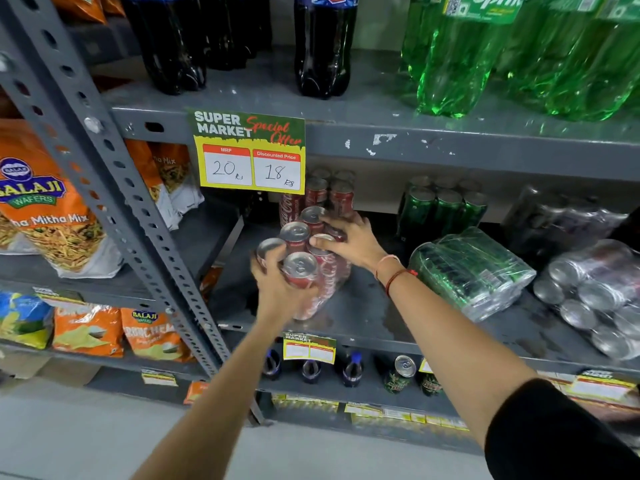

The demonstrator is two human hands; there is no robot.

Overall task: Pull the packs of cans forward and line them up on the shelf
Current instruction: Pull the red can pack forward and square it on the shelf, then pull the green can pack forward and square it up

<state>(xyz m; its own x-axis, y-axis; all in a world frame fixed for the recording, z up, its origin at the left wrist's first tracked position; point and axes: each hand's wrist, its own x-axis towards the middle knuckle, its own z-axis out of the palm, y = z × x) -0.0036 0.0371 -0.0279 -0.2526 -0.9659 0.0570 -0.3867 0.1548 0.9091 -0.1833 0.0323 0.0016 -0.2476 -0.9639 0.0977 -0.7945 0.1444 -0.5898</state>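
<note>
A shrink-wrapped pack of red cola cans (313,268) stands on the grey middle shelf (374,327), a little back from its front edge. My left hand (280,292) grips the pack's near left corner. My right hand (349,240) lies over the tops of the far cans, fingers curled on them. Behind it a second red pack (329,194) stands deep on the shelf. To the right a green can pack (472,271) lies on its side, with another green pack (443,207) upright behind it. A dark can pack (599,296) lies at the far right.
A yellow price tag (249,154) hangs from the upper shelf's edge, just above the red packs. Dark cola bottles (325,46) and green bottles (519,53) stand on that shelf. A perforated upright (117,188) separates snack bags (45,209) on the left. Small bottles (353,370) stand below.
</note>
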